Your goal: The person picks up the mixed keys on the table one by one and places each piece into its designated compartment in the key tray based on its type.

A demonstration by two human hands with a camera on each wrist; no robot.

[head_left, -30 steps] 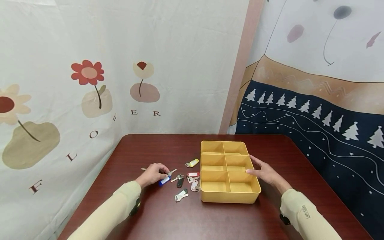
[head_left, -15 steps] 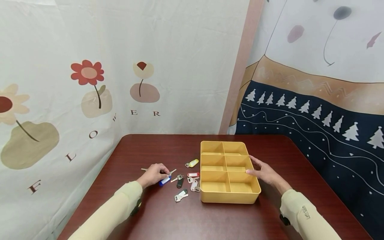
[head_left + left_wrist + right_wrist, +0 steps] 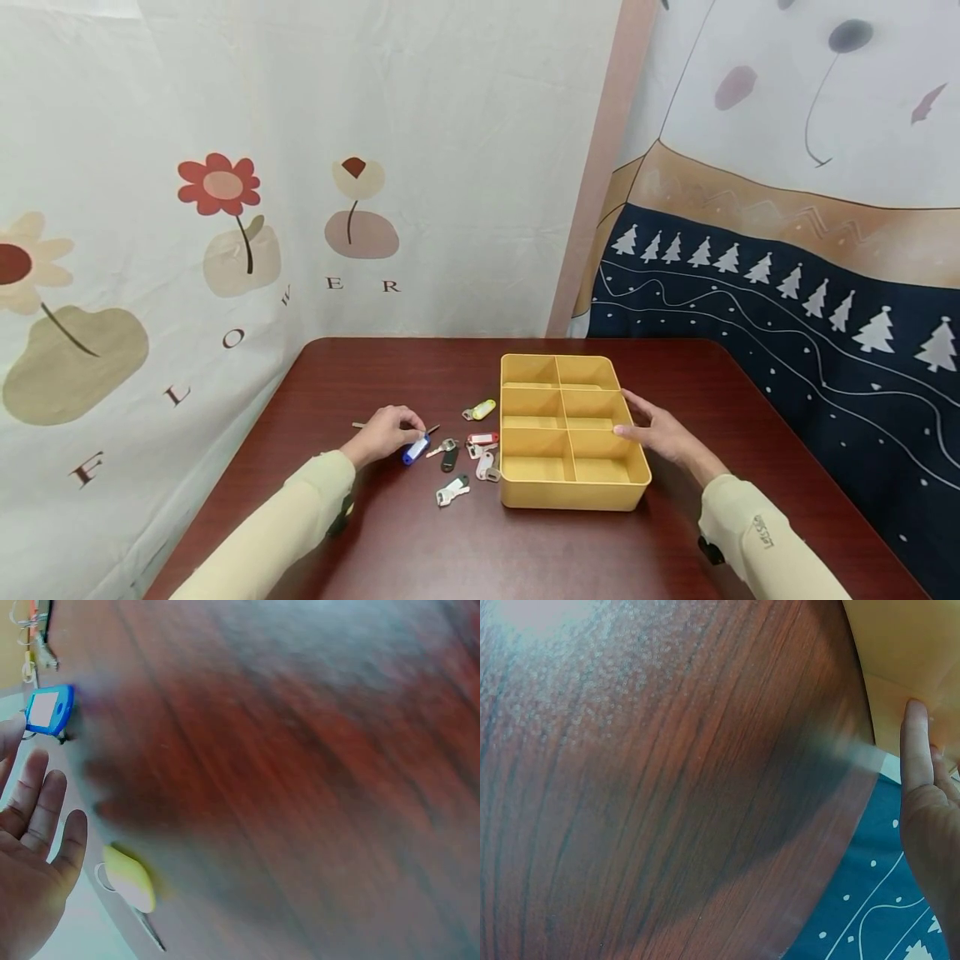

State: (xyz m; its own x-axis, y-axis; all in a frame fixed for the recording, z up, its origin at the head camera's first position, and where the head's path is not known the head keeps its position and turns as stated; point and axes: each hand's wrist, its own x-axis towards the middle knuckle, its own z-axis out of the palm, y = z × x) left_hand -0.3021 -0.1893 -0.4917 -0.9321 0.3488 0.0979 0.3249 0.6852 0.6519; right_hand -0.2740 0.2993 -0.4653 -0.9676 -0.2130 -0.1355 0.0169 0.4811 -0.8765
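Observation:
My left hand (image 3: 390, 432) pinches the key ring with the blue key tag (image 3: 417, 448) at the left of the key pile; the thumb and fingertip hide part of its key. The left wrist view shows this blue tag (image 3: 51, 709) tilted at the thumb tip, other fingers loosely extended. A yellow key tag (image 3: 129, 877) lies below those fingers; from the head only its key tip (image 3: 358, 425) shows. My right hand (image 3: 663, 432) holds the right wall of a yellow six-compartment box (image 3: 576, 495), thumb at the rim and fingers along the outer side.
Between left hand and box lie several tagged keys: a yellow tag (image 3: 484, 408), a red tag (image 3: 483, 438), a white tag (image 3: 485, 465), a black tag (image 3: 449, 458) and another dark tag (image 3: 453, 490). They lie on a dark red wooden table (image 3: 480, 550). Printed curtains (image 3: 480, 167) hang behind.
The blue tag has turned more upright and shifted slightly right at my left fingertips, and less of its key shows. My right hand and the box stay put.

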